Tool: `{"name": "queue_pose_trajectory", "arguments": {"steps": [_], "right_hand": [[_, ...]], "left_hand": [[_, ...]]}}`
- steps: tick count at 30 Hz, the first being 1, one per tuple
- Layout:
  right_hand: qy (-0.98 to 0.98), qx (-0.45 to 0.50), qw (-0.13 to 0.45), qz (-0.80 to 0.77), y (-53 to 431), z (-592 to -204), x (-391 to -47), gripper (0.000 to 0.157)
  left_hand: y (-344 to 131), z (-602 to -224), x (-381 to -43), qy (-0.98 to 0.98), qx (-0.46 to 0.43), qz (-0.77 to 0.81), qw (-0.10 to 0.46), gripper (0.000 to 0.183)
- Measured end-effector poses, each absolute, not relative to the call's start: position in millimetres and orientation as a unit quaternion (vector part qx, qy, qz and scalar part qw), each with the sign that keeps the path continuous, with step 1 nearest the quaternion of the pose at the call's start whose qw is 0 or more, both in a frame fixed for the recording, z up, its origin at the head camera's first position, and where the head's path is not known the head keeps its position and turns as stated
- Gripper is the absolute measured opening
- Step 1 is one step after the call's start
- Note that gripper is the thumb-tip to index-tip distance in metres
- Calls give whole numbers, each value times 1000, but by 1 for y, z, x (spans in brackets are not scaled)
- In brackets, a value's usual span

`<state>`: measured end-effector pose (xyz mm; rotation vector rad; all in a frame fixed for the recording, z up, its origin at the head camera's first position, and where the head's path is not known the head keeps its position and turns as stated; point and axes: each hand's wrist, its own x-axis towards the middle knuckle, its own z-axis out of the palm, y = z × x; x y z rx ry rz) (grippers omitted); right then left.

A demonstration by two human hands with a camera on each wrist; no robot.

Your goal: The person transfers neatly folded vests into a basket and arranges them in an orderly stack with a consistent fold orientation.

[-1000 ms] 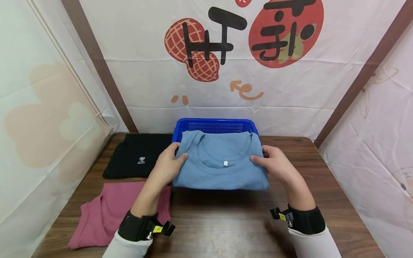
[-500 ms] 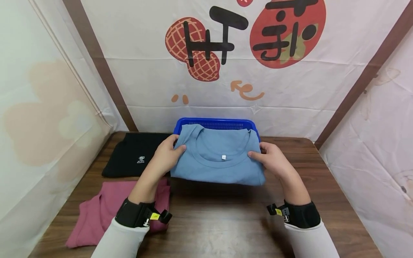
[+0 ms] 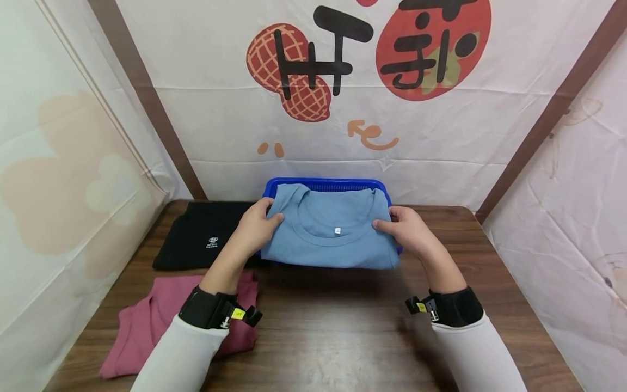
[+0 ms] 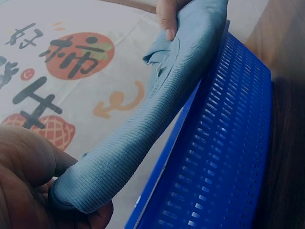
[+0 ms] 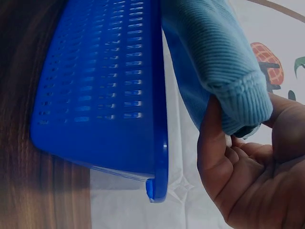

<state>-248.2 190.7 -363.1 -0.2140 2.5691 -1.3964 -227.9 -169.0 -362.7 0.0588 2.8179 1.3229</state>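
A folded light blue shirt (image 3: 333, 247), with a small white label at its neckline, is held level above a blue plastic basket (image 3: 323, 181). My left hand (image 3: 257, 226) pinches its left side, thumb on top and fingers beneath. On the opposite side, my right hand (image 3: 406, 228) grips the shirt the same way. In the left wrist view the ribbed cloth (image 4: 124, 143) hangs over the rim of the perforated basket (image 4: 214, 138). The right wrist view shows the fingers curled under the cloth (image 5: 228, 71) beside the basket wall (image 5: 105, 105). The basket's inside is mostly hidden by the shirt.
A folded black garment (image 3: 196, 234) with a small white print lies left of the basket. Nearer the front left is a folded pink garment (image 3: 152, 321), partly under my left forearm. The wooden table (image 3: 333, 332) meets printed fabric walls (image 3: 303, 141) behind and at both sides.
Both hands have carried the blue shirt slightly away from me, so it now covers more of the basket. The black and pink garments have stayed put.
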Motion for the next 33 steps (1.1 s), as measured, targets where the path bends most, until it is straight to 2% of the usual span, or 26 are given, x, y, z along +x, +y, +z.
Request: {"name": "queue_pose_trajectory", "arguments": {"steps": [15,23,33], "right_hand": [[887,-70,104,-443,190,-367,-264,43],[890,-63,108,-439,190,-368,-268,42],[884,-69,115,-447,190,-370,-280,40]], "left_hand": [[-167,-367,-241,908,-3,417,30,49],[-165,-367,-246,910,3,415,20,45],[-165,-365,-254,915,3,403,22,52]]}}
